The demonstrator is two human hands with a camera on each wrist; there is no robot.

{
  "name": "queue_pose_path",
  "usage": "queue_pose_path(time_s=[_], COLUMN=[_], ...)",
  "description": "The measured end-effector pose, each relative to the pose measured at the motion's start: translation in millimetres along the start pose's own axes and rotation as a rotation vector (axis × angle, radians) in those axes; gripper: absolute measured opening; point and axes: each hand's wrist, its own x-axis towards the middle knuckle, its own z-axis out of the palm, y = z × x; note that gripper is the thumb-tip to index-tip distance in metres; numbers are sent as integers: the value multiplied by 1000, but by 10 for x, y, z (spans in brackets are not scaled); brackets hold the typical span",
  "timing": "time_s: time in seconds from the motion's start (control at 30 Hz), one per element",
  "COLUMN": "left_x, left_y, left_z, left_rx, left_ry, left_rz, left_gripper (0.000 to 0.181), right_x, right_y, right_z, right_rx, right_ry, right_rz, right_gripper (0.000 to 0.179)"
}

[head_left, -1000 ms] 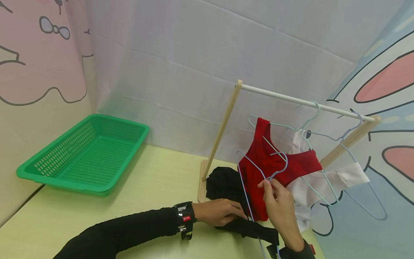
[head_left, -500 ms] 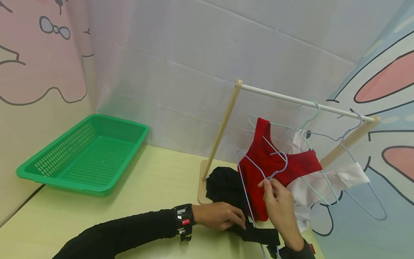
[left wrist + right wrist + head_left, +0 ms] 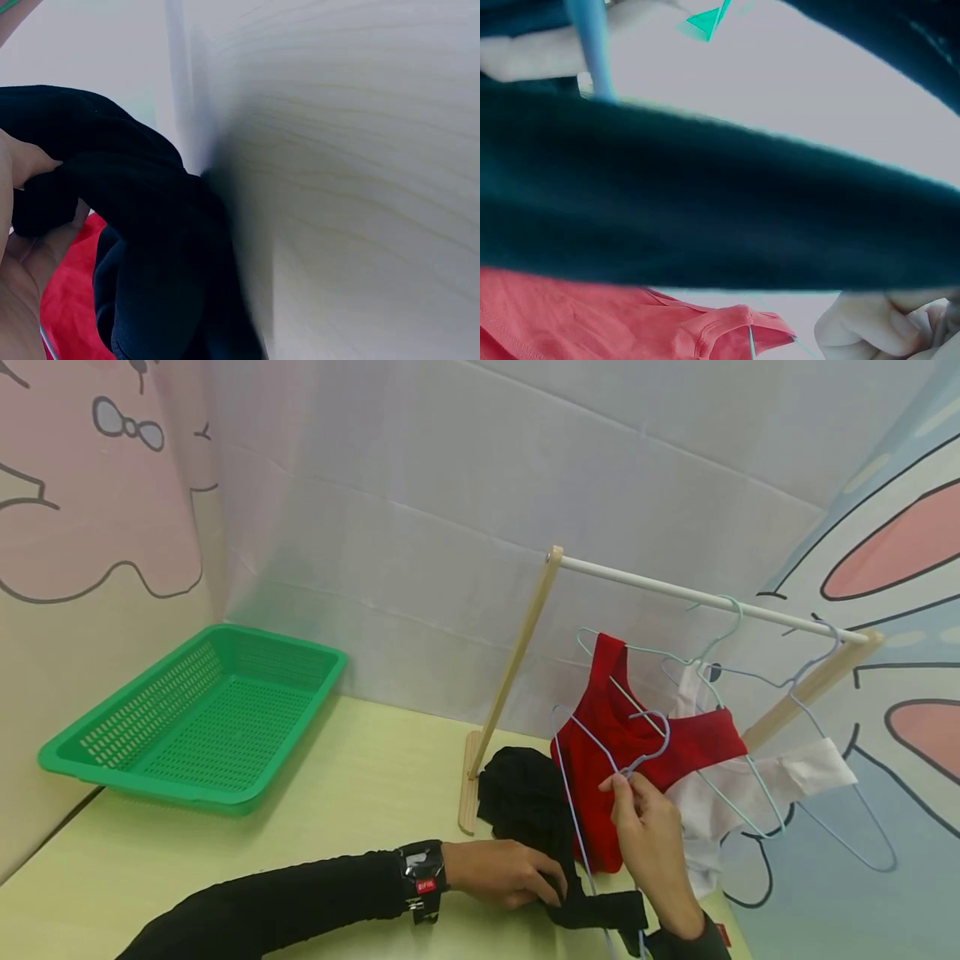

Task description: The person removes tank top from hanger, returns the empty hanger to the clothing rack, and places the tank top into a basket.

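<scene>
My right hand (image 3: 651, 843) pinches a lavender wire hanger (image 3: 570, 785) just under its hook, holding it up before the rack. A black garment (image 3: 521, 785) lies bunched on the table, and one strap of it runs across the lower part of that hanger toward my right wrist. With curled fingers my left hand (image 3: 504, 872) pinches the black cloth left of the hanger. In the left wrist view the fold of black cloth (image 3: 150, 202) passes between thumb and fingers. The right wrist view has a dark strap (image 3: 705, 202) crossing close to the camera.
A clothes rack (image 3: 517, 664) with a white bar (image 3: 660, 583) stands at the right. From it hang a red top (image 3: 592, 752) on a mint hanger and a white top (image 3: 757, 777) on a lavender hanger. A green basket (image 3: 258, 756) stands at the left.
My left hand has drawn slightly down and left, pulling the black cloth along the lower part of the hanger. My right hand and the hanger have barely moved.
</scene>
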Motion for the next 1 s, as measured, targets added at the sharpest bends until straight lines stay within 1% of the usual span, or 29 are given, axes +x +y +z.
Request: queue_pose_path(time_s=[0.1, 0.27, 0.4, 0.57, 0.83, 1.0], left_x=[-29, -48, -50, -58, -80, -86], left_y=[17, 49, 66, 77, 126, 153], left_z=[4, 23, 27, 26, 27, 61], left_rx=[-2, -5, -2, 19, 46, 33], left_ry=[-14, -41, -42, -33, -89, -86], left_rz=[20, 34, 49, 52, 50, 58], left_gripper=[26, 25, 24, 24, 25, 25], right_x=[-4, -13, 1, 25, 58, 62], right_y=[0, 17, 45, 47, 60, 48], right_z=[11, 33, 57, 80, 103, 82], right_rx=[8, 10, 0, -19, -24, -33], right_ry=[-8, -12, -1, 11, 30, 36], right_rz=[11, 26, 19, 11, -27, -7], right_gripper=[26, 27, 25, 25, 24, 24])
